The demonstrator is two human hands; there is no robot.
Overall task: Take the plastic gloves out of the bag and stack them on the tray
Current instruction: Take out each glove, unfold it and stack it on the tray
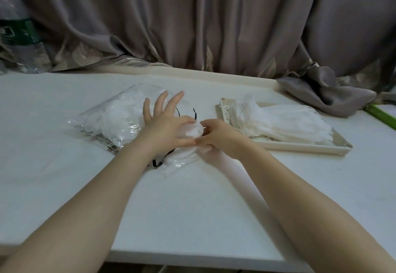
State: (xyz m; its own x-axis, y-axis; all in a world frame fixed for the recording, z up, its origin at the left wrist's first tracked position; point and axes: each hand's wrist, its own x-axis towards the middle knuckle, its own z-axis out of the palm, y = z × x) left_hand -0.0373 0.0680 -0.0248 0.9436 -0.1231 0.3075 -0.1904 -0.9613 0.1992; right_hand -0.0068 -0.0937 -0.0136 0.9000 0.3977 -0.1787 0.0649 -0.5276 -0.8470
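Plastic gloves sit in two places on the white table (64,187): a crumpled bundle still inside the clear bag (115,118) on the left, and a loose stack (285,123) lying across the beige tray (300,147) on the right. One more glove (194,131) is bunched up between the two hands, just at the mouth of the bag, above the table and between bag and tray.

The left hand (165,127) pinches this glove with thumb and forefinger while its other three fingers (159,103) spread straight up and away over the bag. The right hand (218,137) meets it from the other side — its fingers are curled and nip the same white wad, the two hands touching at the fingertips. A thin film of plastic trails down from the wad onto the table under the right hand.

A black cord (158,162) of the bag loops out beneath the left wrist. The tray has a row of small holes along its near-left edge, and the stacked gloves overhang that edge a little. Behind the table hangs a grey-brown curtain (192,20), with one fold (325,93) resting on the far right corner — beside it lies a green strip (383,116).
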